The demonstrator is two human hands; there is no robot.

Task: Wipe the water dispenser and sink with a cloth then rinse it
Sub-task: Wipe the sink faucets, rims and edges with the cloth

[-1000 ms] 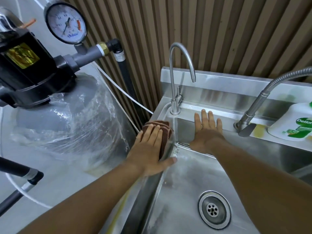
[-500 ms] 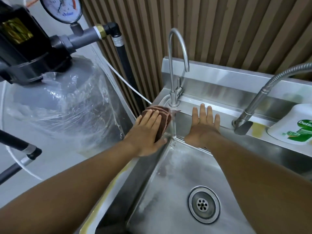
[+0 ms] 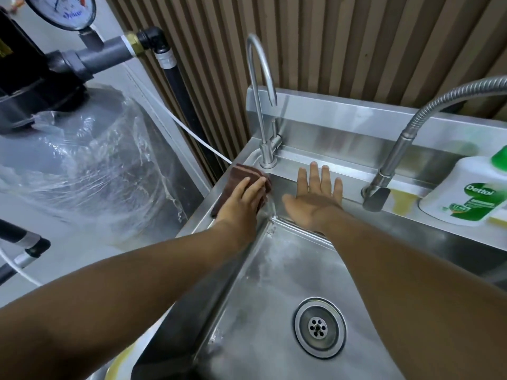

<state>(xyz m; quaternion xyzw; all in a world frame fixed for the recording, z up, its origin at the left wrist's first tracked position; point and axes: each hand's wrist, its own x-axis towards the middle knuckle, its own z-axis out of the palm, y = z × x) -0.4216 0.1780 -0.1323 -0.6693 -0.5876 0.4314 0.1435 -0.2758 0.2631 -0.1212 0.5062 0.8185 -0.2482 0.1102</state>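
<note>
A folded brown cloth (image 3: 238, 175) lies on the left rim of the stainless steel sink (image 3: 263, 283), just in front of the base of the slim gooseneck tap (image 3: 260, 86). My left hand (image 3: 241, 201) presses flat on the cloth with fingers together. My right hand (image 3: 315, 198) rests palm down, fingers spread, on the back ledge of the sink to the right of the tap, holding nothing. A thin stream of water seems to run down at the sink's back left corner between my hands.
A flexible metal hose tap (image 3: 406, 138) stands at the back right, beside a white Dettol bottle (image 3: 472, 190). The drain (image 3: 319, 327) sits in the basin. A plastic-wrapped grey tank (image 3: 82, 165) with pump and pressure gauge (image 3: 65, 9) stands left of the sink.
My left hand has slid the cloth along the left rim toward the tap base. My right hand stays flat on the back ledge. The camera view has shifted slightly.
</note>
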